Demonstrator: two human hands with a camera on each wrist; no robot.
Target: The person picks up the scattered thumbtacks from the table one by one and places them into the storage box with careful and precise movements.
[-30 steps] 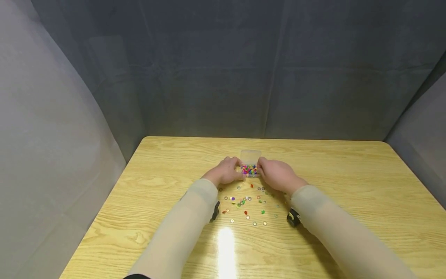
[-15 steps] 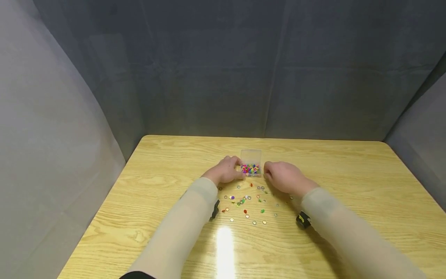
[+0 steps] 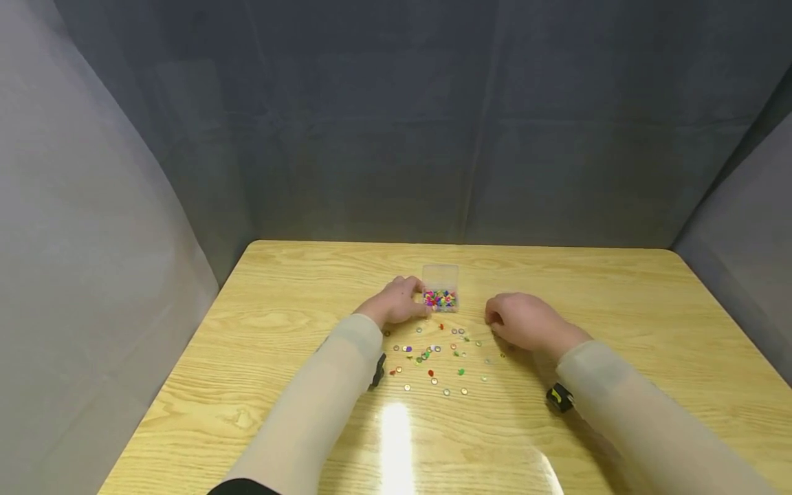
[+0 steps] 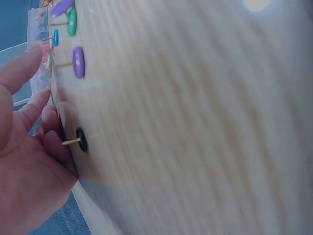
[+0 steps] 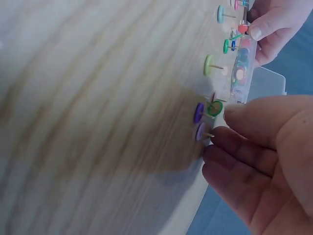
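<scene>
Small clear plastic box (image 3: 441,295) full of multicoloured pushpins sits mid-bench, lid flipped up behind it. No readable writing or brand on the box, pins or sleeves.

Left hand (image 3: 399,302) is at the box's left side, fingers curled against its wall, grip grasping the box; the left wrist view shows the fingertips (image 4: 27,63) on the clear plastic, palm side down on the bench (image 3: 619,302).

Right hand (image 3: 522,322) is off the box, well to its right, knuckles up, fingers loosely bent toward the bench, grip released, nothing in it. A second ago both hands flanked the box; since then the right hand has slid right and toward the person, and the left has stayed put. Box has not shifted on the bench.

Loose pushpins (image 3: 436,357) are scattered on the wood just in front of the box, between the two forearms, lying on their heads with points up. In the right wrist view a green pin (image 5: 213,108) and a purple pin (image 5: 198,112) lie just beside the right fingertips (image 5: 230,142), not touched. In the left wrist view a black pin (image 4: 80,139) lies right by the left hand's curled fingers.

Both forearms are in pale beige sleeves, stretched forward over the bench, a black wrist unit under each. Grey cloth walls surround the bench.
</scene>
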